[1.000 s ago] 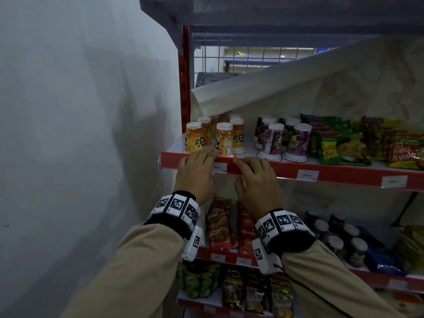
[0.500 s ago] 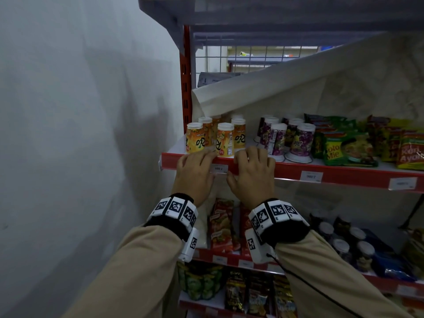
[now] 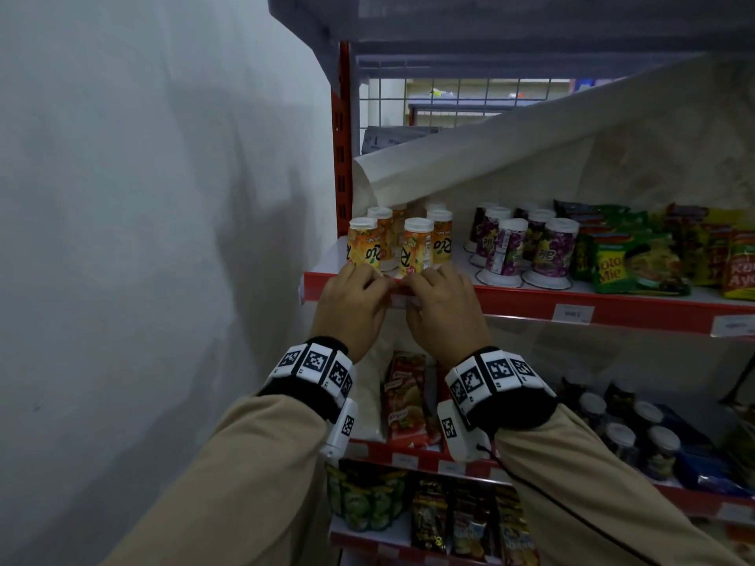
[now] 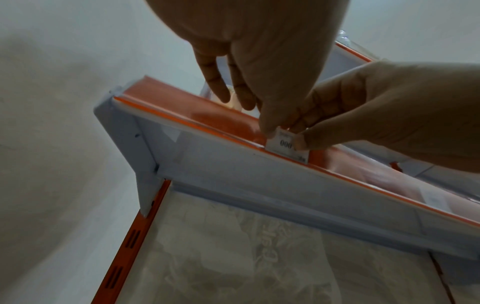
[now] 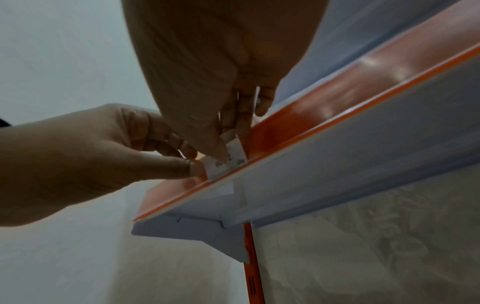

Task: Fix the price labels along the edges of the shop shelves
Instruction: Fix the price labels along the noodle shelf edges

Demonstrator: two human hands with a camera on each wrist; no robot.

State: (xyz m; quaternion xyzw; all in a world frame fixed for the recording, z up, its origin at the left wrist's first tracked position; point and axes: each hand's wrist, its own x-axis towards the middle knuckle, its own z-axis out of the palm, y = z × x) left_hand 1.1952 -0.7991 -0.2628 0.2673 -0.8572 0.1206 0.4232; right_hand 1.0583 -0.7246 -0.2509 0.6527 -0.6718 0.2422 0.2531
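Note:
A small white price label (image 4: 284, 144) sits in the clear channel of the red shelf edge strip (image 3: 527, 306), near the strip's left end. My left hand (image 3: 369, 285) pinches the label's left end between thumb and curled fingers (image 5: 191, 167). My right hand (image 3: 423, 287) pinches its right end, thumb (image 4: 305, 142) on the printed face. In the head view the two hands nearly touch and hide most of the label (image 3: 402, 301). In the right wrist view the label (image 5: 228, 162) stands tilted against the strip.
Orange drink cups (image 3: 416, 247) and purple cups (image 3: 551, 251) stand just behind the edge, noodle packs (image 3: 629, 265) to the right. Two more labels (image 3: 573, 313) (image 3: 733, 325) sit further along the strip. A wall (image 3: 163, 239) closes the left side. Lower shelves (image 3: 412, 459) hold more goods.
Both hands have closed in on the label from either side. Fingers that lay flat over the strip now curl and pinch it, covering most of it.

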